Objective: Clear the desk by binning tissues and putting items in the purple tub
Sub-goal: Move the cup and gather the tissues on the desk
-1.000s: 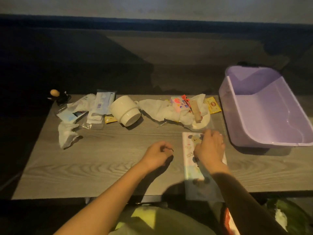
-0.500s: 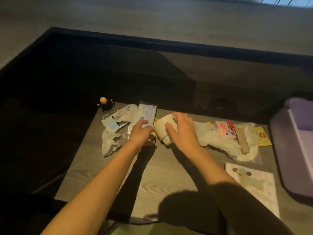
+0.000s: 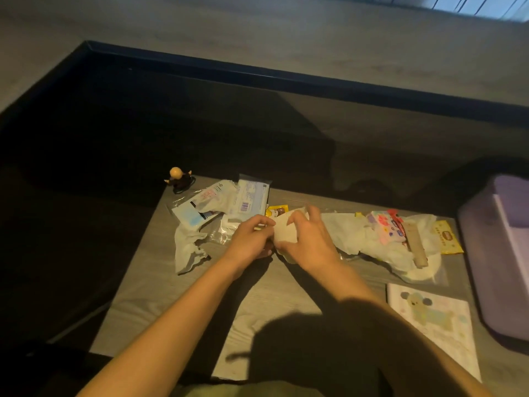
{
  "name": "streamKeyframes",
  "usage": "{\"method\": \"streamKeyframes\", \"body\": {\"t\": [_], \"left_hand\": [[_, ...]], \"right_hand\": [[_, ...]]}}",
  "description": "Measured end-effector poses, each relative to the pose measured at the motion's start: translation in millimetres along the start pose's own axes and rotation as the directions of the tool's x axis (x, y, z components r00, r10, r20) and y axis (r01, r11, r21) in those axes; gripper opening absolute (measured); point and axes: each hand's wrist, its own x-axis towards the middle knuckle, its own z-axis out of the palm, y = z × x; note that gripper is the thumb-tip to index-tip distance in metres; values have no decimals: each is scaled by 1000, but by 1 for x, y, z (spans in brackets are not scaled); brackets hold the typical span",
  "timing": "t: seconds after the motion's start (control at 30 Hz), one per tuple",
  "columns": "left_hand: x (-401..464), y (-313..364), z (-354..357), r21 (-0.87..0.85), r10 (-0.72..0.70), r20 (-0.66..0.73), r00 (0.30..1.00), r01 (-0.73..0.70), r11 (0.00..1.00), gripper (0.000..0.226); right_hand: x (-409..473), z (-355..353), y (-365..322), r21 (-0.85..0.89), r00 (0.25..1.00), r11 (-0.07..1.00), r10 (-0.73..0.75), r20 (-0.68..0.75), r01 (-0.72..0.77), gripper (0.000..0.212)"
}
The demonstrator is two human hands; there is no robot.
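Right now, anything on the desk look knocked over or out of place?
Yes. The white mug lies on its side, not upright, with both hands around it: left hand, right hand. Crumpled tissues and wrappers are strewn along the desk's far edge. No spill shows. The purple tub sits at the right.

I see a cream mug [image 3: 286,230], lilac tub [image 3: 495,253], grey woodgrain desk [image 3: 274,293], white tissues [image 3: 352,233], yellow sachet [image 3: 448,237], pastel bear-print booklet [image 3: 432,316].
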Motion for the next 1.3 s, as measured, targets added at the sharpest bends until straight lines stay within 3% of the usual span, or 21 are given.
{"method": "streamKeyframes", "body": {"t": [0.13,0.23,0.37,0.57,0.67,0.8,0.93,1.1,1.3], "left_hand": [[-14,-14,-11,-115,-45,-67,997,37,993,25],[-22,-22,-24,-66,-93,-114,989,86,994,24],[-37,-28,-48,-29,-100,-70,993,98,995,32],[-69,-50,-85,129,-78,54,995,70,989,46],[-89,-73,-105,58,-104,-74,992,108,992,31],[-115,-102,-133,-75,-121,-384,916,99,992,22],[-129,-117,-148,-232,-152,-559,815,22,973,14],[-131,-131,-148,-359,-213,-607,766,-25,933,17],[-121,-130,-146,-340,-206,-635,744,-29,940,23]], "right_hand": [[-41,6,14,143,995,986,-84,-54,91,36],[-71,18,23,226,980,954,-197,-15,195,33],[-96,42,26,253,937,912,-346,53,322,31],[-106,70,-7,242,730,724,-678,83,646,39],[-104,85,-24,290,649,661,-745,151,692,38],[-98,110,-43,302,589,645,-764,263,701,32],[-87,113,-63,291,579,660,-749,322,692,34],[-71,110,-73,290,604,697,-715,352,656,44],[-64,110,-74,306,633,720,-694,344,623,45]]}}
